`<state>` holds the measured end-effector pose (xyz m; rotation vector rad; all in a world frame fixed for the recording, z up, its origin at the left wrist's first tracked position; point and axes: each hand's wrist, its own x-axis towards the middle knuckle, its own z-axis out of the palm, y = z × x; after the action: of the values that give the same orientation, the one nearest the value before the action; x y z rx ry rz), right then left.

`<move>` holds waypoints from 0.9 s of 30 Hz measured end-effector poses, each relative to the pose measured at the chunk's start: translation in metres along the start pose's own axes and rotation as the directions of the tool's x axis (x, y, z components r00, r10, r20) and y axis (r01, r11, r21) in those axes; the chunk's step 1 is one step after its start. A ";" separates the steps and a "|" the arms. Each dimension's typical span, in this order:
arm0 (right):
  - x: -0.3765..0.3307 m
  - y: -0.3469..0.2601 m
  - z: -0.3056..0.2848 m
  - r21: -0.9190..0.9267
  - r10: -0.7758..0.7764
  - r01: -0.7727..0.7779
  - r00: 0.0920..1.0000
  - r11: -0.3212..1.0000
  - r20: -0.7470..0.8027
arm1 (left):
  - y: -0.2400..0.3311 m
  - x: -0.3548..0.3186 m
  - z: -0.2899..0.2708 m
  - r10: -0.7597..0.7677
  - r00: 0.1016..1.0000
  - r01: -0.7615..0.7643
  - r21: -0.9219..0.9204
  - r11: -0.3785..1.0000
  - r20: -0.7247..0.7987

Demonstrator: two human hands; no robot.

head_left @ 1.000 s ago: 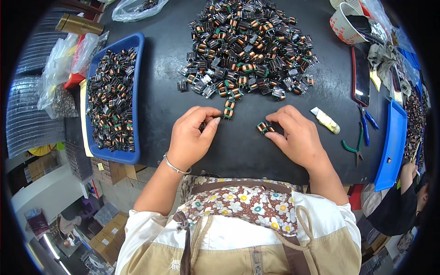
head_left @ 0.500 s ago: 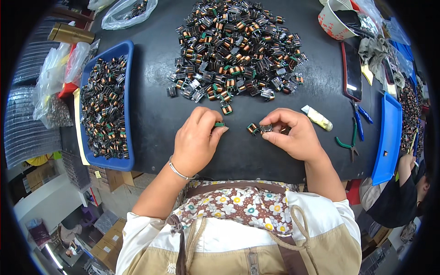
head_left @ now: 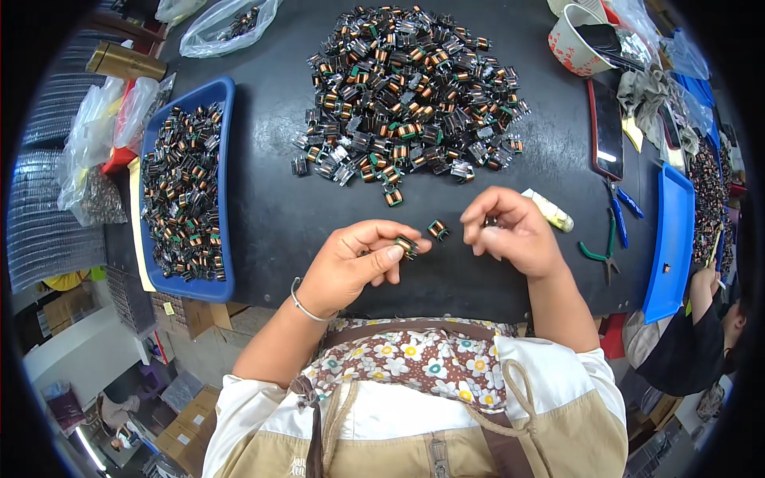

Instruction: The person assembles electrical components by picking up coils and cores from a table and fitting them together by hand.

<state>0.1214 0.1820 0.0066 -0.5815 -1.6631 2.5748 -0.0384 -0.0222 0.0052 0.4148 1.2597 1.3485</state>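
Note:
Between the thumb and fingertips of my left hand (head_left: 355,259) is a small copper-wound coil (head_left: 406,247) with green and black parts. My right hand (head_left: 510,235) is curled to the right of it, with a dark small part, likely a coil, partly showing behind its fingers. A loose coil (head_left: 437,229) lies on the black table between the two hands. Another single coil (head_left: 393,196) sits just below the big heap of coils (head_left: 414,95), beyond my hands.
At left stands a blue tray (head_left: 229,183) filled with coils. On the right lie a white tube (head_left: 550,210), green-handled pliers (head_left: 610,243), blue-handled cutters (head_left: 620,215), a phone (head_left: 607,127) and a shallow blue tray (head_left: 673,231). A co-worker's hand (head_left: 703,285) shows at far right.
My left hand has moved right and nearer to me, turning so the coil in it shows. My right hand has drawn slightly away from the loose coil on the table.

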 end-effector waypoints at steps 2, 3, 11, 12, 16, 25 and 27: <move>0.003 0.003 0.007 -0.530 -0.054 0.012 0.997 0.848 -0.063 | -0.003 0.001 -0.001 0.008 1.000 -0.005 -0.157 0.988 0.022; 0.004 0.006 0.012 -0.702 -0.171 0.087 0.984 0.707 -0.050 | -0.004 0.001 -0.003 -0.006 0.999 0.011 -0.172 0.985 0.031; 0.006 0.013 0.024 -0.927 -0.216 0.098 0.976 0.362 0.019 | -0.008 0.001 -0.001 0.030 0.999 -0.032 -0.164 0.986 -0.014; 0.006 0.013 0.022 -0.900 -0.224 0.103 0.975 0.423 0.007 | -0.008 0.001 0.001 0.027 0.999 -0.030 -0.129 0.991 -0.026; 0.005 0.009 0.017 -0.634 -0.096 0.036 0.993 0.772 -0.061 | -0.004 0.002 0.007 0.038 0.997 -0.040 -0.029 0.999 -0.062; 0.002 0.007 0.012 -0.261 -0.175 0.164 0.984 0.951 -0.017 | -0.005 0.010 0.019 0.018 0.998 -0.015 0.039 0.999 -0.068; 0.002 0.007 0.011 -0.262 -0.154 0.149 0.988 0.954 0.001 | -0.010 0.012 0.020 0.061 0.996 -0.060 0.017 0.998 -0.062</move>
<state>0.1176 0.1701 0.0043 -0.4640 -1.9729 2.2559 -0.0201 -0.0057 -0.0012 0.4276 1.3185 1.4132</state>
